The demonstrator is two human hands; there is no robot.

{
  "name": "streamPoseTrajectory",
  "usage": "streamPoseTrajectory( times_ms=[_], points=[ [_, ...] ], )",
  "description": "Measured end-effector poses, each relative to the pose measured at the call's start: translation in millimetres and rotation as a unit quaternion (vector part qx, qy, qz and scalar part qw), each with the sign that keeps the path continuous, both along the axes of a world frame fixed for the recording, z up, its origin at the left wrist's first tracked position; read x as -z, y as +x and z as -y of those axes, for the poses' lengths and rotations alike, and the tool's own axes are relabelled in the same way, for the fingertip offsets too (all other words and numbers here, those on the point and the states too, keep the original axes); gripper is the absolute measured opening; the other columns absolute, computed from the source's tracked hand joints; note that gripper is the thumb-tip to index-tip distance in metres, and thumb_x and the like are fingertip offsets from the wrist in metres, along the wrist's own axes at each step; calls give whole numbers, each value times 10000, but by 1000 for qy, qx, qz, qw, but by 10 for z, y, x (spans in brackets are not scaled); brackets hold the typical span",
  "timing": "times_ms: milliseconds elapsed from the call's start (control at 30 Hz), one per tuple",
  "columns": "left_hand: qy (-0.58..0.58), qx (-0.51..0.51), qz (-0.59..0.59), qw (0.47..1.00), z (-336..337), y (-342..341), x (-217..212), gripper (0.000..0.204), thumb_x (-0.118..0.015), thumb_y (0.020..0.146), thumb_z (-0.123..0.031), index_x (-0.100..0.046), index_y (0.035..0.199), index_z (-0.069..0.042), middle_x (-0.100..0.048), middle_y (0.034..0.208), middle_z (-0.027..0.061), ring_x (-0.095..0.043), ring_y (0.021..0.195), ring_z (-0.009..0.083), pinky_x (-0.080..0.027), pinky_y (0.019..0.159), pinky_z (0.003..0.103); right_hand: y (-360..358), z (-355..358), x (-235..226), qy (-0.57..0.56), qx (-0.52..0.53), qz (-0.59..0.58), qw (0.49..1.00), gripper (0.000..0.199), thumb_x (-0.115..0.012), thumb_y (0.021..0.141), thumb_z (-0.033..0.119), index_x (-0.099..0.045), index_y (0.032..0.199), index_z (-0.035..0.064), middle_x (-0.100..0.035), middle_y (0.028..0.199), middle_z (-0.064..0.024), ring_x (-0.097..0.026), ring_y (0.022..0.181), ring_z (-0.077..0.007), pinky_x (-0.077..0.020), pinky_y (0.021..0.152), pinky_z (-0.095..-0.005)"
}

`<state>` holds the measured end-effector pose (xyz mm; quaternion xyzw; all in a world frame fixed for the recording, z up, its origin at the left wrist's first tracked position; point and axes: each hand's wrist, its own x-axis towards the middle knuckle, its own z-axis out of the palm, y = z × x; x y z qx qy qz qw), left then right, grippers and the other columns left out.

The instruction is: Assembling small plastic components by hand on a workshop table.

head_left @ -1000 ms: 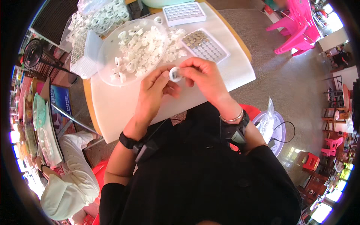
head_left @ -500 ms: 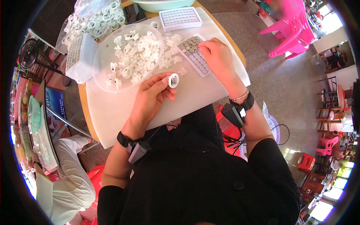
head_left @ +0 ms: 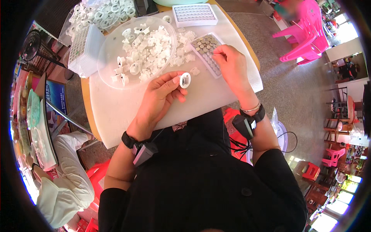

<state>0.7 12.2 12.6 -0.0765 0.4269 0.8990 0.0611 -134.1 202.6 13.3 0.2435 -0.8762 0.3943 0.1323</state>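
Small white ring piece [head_left: 185, 80] pinched in the left hand [head_left: 160, 96], up off the table [head_left: 116, 112], held between thumb and fingertips. Round face with its square hole turned up toward the camera. Left hand closed around the ring piece, other fingers curled in.

Tray of small round metal discs [head_left: 207, 50] up and to the right of the ring piece, near but not touching. Long side of the tray slanted, running from upper left down to lower right. Right hand [head_left: 232, 63] right on the near end of the tray, fingertips bent down onto the discs. Much nearer to the tray than the left hand. Fingers pulled together at the tips, as if picking one disc, but too small to tell if a disc is pinched or not. So closed or open: cannot tell.

Ring piece to the left of the right hand and a bit lower, with bare table between the two hands.

Clear round dish [head_left: 112, 50] full of white plastic pieces [head_left: 148, 46] up and left of the left hand, some spilled out beside the tray. Second tray [head_left: 195, 14], white, at the far edge of the table. Stack of white trays [head_left: 83, 50] at the far left. Pink plastic chairs [head_left: 301, 36] on the floor to the right.
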Motion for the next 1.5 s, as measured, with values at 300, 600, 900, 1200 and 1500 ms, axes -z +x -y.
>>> streamPoseTrajectory(
  times_ms=[300,600,900,1200,1500],
  points=[
    [14,-2,1,1000,31,7,1,324,-507,967,-135,-517,1201,89,-610,980,93,-606,788,138,-516,669,252,572,156,-395,-153,-97,232,956,82,-650,819,55,-652,888,9,-618,739,12,-537,681,-57,-439,641,-215],
    [47,16,-20,999,52,5,54,328,-488,979,-143,-510,1214,84,-612,978,95,-603,801,146,-514,687,262,779,327,-329,-150,-166,96,970,42,-632,811,-1,-617,847,15,-583,780,-56,-591,654,-135,-460,578,-242],
    [-7,47,-18,999,27,16,18,318,-482,983,-155,-532,1199,73,-618,950,83,-596,785,142,-506,694,258,639,229,-369,-145,-199,251,936,66,-669,776,32,-617,805,5,-607,770,-72,-612,677,-147,-478,620,-268],
    [-39,69,9,997,11,36,-35,303,-496,979,-168,-552,1172,59,-603,908,64,-583,762,126,-497,675,259,541,205,-327,-180,-240,410,861,143,-677,812,124,-603,894,34,-598,777,8,-541,723,-63,-441,668,-235],
    [-26,17,0,1000,-1,20,-3,316,-503,970,-192,-529,1180,42,-601,862,80,-575,678,128,-476,564,227,-289,-118,-226,17,-3,-46,999,95,-626,804,137,-683,801,61,-609,774,-118,-610,715,-287,-471,636,-383]
  ],
)
